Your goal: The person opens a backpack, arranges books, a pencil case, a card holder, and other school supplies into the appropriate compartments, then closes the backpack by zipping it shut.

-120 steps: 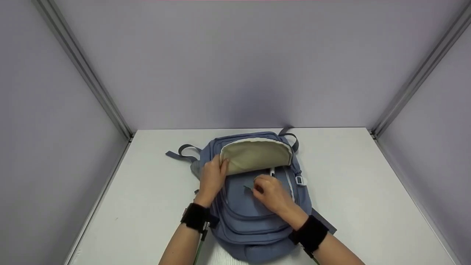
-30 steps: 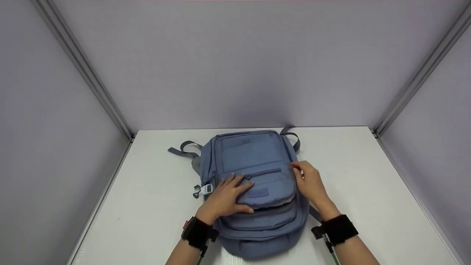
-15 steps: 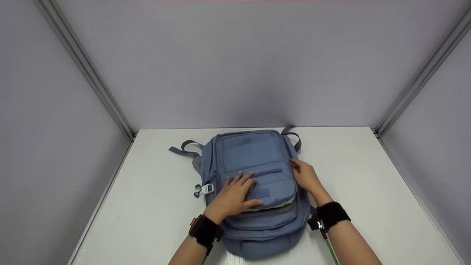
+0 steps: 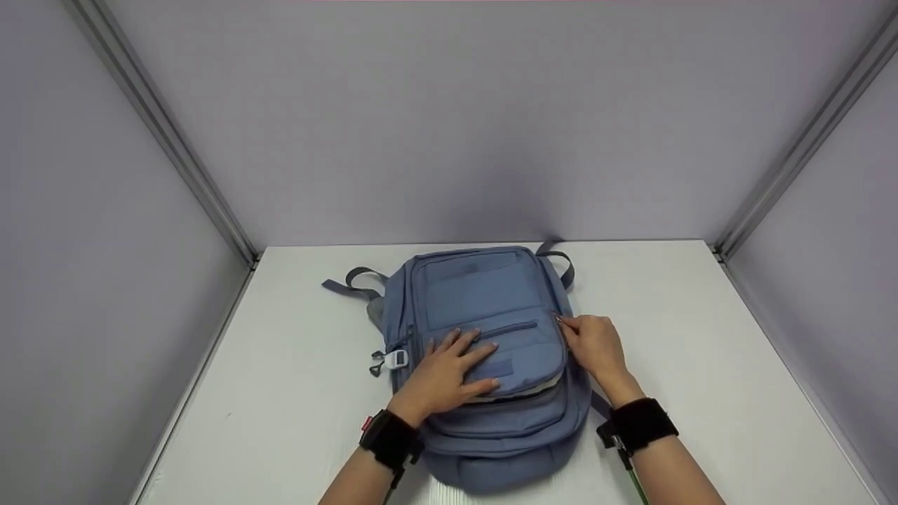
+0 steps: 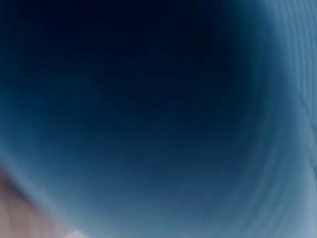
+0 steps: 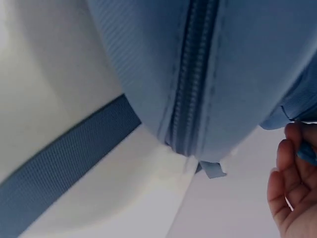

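A blue backpack (image 4: 484,294) lies flat on the white table (image 4: 701,337), its front pockets facing up. My left hand (image 4: 449,365) presses flat on the front pocket with the fingers spread. At the bag's right edge, my right hand (image 4: 593,344) pinches a small blue zipper pull (image 6: 308,152) by the fingertips. The right wrist view shows the backpack (image 6: 237,59) from the side, with a closed zipper line running down it. The left wrist view is filled with blurred blue fabric (image 5: 158,119).
A white buckle (image 4: 395,360) hangs off the bag's left side. Grey straps (image 4: 354,280) lie beyond its far corners, and a blue strap (image 6: 64,158) runs under the bag. Grey walls close in the table on three sides.
Four seconds ago the bag's flap stood open with its beige lining showing; it now lies closed. In the last half second my right hand slid slightly nearer me along the bag's right side.
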Available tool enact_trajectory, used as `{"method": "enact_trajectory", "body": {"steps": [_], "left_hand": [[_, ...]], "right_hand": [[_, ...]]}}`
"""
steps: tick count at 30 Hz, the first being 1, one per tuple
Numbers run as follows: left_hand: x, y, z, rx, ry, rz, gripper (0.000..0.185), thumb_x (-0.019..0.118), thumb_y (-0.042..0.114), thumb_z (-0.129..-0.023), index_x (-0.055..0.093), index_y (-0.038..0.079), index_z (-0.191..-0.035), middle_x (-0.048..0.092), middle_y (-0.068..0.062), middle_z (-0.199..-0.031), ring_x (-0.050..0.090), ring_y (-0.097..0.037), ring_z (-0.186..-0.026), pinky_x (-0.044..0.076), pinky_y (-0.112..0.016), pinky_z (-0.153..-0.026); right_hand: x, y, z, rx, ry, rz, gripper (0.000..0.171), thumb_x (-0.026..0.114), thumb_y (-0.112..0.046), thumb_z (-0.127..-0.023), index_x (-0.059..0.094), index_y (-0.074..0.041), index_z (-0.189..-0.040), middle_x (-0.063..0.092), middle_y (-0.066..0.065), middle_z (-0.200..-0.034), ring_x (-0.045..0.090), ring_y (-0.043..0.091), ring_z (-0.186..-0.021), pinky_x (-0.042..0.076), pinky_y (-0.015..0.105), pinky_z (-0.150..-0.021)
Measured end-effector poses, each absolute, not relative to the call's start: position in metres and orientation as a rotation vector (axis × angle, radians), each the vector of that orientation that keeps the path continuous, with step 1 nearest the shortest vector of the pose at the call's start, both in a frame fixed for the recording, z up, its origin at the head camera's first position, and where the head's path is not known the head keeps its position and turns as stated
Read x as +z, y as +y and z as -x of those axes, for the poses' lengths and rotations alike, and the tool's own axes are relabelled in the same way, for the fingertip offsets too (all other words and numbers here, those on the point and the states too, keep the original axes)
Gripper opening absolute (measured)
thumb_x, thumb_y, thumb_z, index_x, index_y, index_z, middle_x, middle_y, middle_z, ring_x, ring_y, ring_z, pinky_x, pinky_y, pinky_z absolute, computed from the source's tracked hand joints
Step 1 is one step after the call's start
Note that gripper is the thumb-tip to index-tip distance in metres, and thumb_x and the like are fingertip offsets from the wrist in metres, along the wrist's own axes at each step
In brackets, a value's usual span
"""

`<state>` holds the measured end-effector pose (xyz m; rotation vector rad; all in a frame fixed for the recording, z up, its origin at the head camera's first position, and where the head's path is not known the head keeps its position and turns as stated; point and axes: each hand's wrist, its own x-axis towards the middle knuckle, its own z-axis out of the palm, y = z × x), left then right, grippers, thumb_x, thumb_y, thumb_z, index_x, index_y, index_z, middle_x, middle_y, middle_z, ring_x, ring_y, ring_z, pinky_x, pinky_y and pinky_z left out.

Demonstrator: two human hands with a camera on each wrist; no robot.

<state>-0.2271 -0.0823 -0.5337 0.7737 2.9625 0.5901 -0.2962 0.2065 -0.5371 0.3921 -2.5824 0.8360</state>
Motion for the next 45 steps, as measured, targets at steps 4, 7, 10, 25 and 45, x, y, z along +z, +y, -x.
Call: {"method": "enact_trajectory", "body": {"steps": [4,7,10,25,45], "left_hand": [[-0.534,-0.081,0.225,0.593,2.96,-0.758,0.074,0.038,0.077,-0.088,0.036,0.038,-0.151,0.028,0.0,-0.159,0.02,-0.032,-0.146,0.022,-0.066,-0.106],[-0.534,-0.081,0.224,0.589,2.957,-0.753,0.077,0.039,0.079,-0.086,0.035,0.038,-0.152,0.027,0.001,-0.159,0.019,-0.032,-0.146,0.02,-0.066,-0.107],[-0.534,-0.081,0.224,0.589,2.958,-0.751,0.079,0.041,0.08,-0.085,0.034,0.039,-0.152,0.026,0.001,-0.16,0.018,-0.032,-0.146,0.019,-0.065,-0.108],[-0.534,-0.079,0.224,0.564,2.974,-0.733,0.08,0.04,0.081,-0.083,0.033,0.04,-0.152,0.026,0.0,-0.16,0.018,-0.033,-0.146,0.018,-0.065,-0.108],[-0.535,-0.079,0.224,0.56,2.97,-0.727,0.08,0.039,0.081,-0.084,0.034,0.039,-0.152,0.026,0.0,-0.16,0.018,-0.033,-0.146,0.017,-0.066,-0.108]], "right_hand": [[-0.536,0.211,0.287,0.782,-2.566,-0.438,0.009,0.076,-0.005,-0.082,0.079,-0.002,-0.09,0.073,0.013,-0.078,0.068,0.028,-0.066,0.052,0.043,-0.059],[-0.535,0.216,0.281,0.763,-2.571,-0.47,0.008,0.076,-0.003,-0.08,0.079,-0.002,-0.087,0.072,0.012,-0.076,0.067,0.026,-0.064,0.051,0.041,-0.056],[-0.533,0.219,0.274,0.753,-2.577,-0.506,0.007,0.077,-0.002,-0.079,0.079,-0.003,-0.086,0.07,0.009,-0.071,0.061,0.02,-0.057,0.047,0.037,-0.053],[-0.506,0.235,0.239,0.794,-2.801,-0.702,0.004,0.077,-0.006,-0.082,0.079,-0.008,-0.082,0.069,-0.004,-0.072,0.057,0.008,-0.06,0.045,0.029,-0.054],[-0.491,0.223,0.223,1.028,-2.921,-0.986,0.008,0.074,-0.003,-0.082,0.08,-0.007,-0.085,0.072,-0.005,-0.076,0.06,0.004,-0.063,0.046,0.025,-0.054]]}}
